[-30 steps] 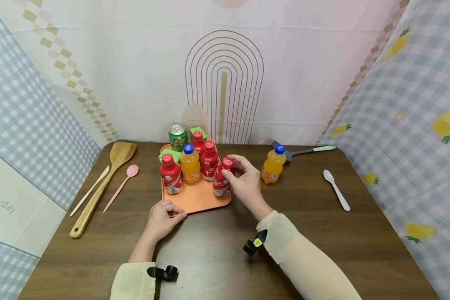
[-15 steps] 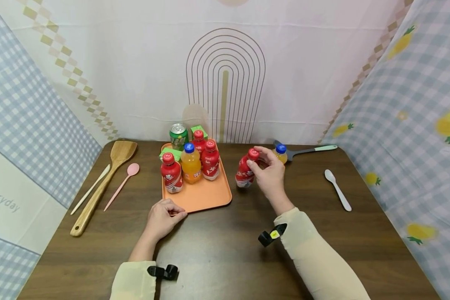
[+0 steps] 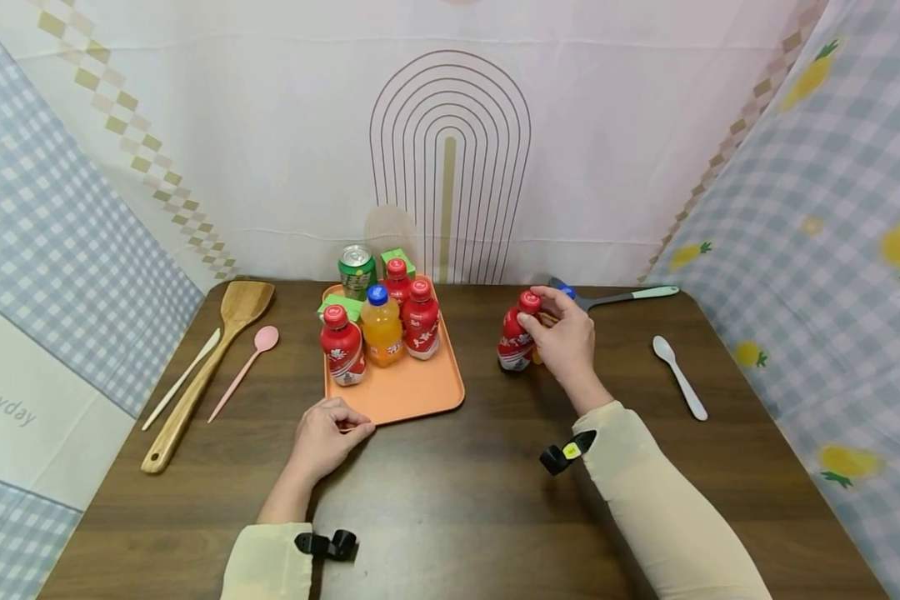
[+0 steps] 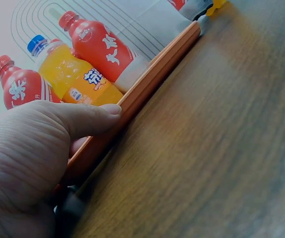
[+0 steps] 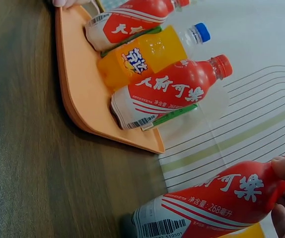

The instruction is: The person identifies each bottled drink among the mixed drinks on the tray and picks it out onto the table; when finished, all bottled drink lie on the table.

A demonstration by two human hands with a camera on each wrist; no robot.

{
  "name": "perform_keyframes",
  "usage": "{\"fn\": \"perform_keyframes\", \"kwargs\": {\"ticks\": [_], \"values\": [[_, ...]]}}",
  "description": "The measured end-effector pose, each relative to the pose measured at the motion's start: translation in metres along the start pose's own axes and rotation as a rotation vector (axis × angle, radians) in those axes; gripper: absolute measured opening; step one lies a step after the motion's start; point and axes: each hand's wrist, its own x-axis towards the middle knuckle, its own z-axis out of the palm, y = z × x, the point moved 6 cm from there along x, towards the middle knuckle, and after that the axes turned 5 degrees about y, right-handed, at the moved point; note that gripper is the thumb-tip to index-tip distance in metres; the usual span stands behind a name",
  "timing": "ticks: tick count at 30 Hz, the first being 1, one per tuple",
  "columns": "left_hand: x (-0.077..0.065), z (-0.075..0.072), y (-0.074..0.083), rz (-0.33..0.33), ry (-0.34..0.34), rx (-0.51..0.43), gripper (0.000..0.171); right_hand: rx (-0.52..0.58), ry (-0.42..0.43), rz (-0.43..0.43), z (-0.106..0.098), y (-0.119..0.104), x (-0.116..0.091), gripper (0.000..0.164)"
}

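Observation:
In the head view my right hand [image 3: 566,337] pinches a red-labelled cola bottle [image 3: 515,337] near its neck. That bottle is upright, right of the orange tray [image 3: 405,398]; whether its base touches the table I cannot tell. My left hand [image 3: 326,437] holds the tray's front edge, thumb [image 4: 95,119] over the rim in the left wrist view. On the tray stand an orange soda bottle [image 3: 382,329] and several red bottles, one [image 3: 342,350] at the left and one [image 3: 422,321] at the right. A second orange soda bottle, its blue cap [image 3: 565,289] showing, is mostly hidden behind my right hand.
A green can [image 3: 356,271] and green boxes [image 3: 341,307] are at the tray's back. A wooden turner [image 3: 210,367], pink spoon [image 3: 247,367] and white utensil [image 3: 182,379] lie left. A grey-headed utensil [image 3: 622,298] and white spoon [image 3: 678,379] lie right. Curtains border the table.
My right hand has carried the red cola bottle from the tray's right side to the right, in front of the second orange soda bottle. My left hand has stayed at the tray edge.

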Motion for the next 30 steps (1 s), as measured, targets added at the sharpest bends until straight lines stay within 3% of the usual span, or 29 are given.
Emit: {"fn": "perform_keyframes", "kwargs": {"ticks": [19, 30], "values": [[-0.002, 0.002, 0.000, -0.011, -0.009, 0.003, 0.010, -0.114, -0.070, 0.027, 0.013, 0.004, 0.006, 0.043], [0.000, 0.002, -0.001, -0.011, -0.012, 0.000, 0.010, -0.228, -0.090, -0.116, 0.014, 0.004, 0.007, 0.047]]}}
